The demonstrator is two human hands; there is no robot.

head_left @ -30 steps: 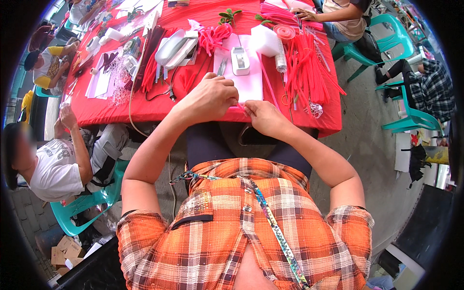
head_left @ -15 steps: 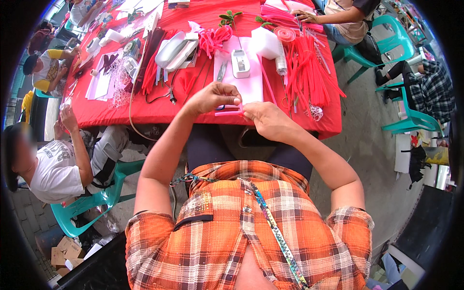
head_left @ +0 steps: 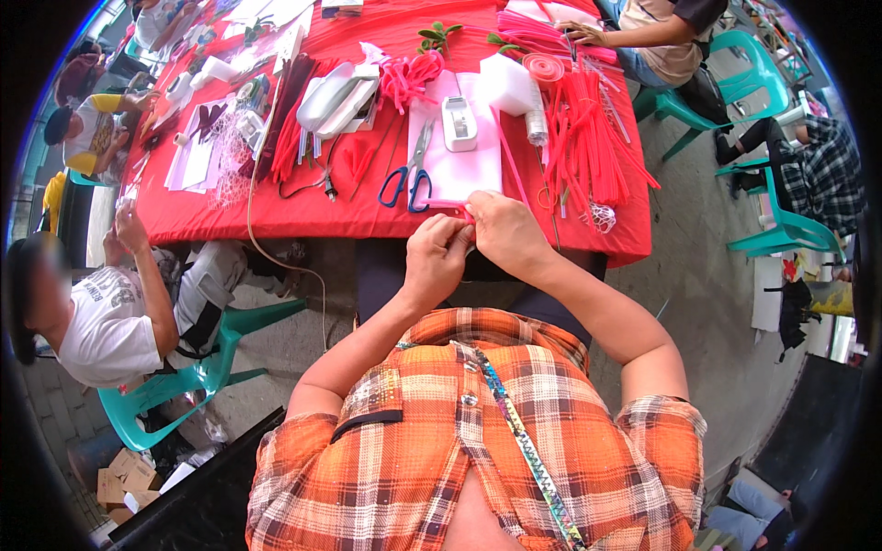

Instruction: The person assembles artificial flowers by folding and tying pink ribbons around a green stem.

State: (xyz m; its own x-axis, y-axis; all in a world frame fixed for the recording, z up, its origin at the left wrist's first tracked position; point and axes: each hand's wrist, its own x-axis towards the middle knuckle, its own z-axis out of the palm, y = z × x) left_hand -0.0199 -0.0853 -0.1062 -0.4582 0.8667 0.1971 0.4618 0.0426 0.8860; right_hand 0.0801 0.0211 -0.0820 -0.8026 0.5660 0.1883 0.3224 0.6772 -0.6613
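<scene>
The left hand (head_left: pixel 435 257) and right hand (head_left: pixel 507 235) were together, the right pinching a pink strip (head_left: pixel 445 203) (the left's grip, I could not tell); blue-handled scissors (head_left: pixel 417 166) lay near.

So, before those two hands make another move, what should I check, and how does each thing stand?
1. Right hand holding the pink strip: ok.
2. Left hand gripping it too: cannot tell; the contact is too small to make out.
3. Whole strip in view: not ok; the right hand covers part.
4. Scissors laid down, out of both hands: ok.
5. White dispenser on the pink sheet, clear of the hands: ok.
</scene>
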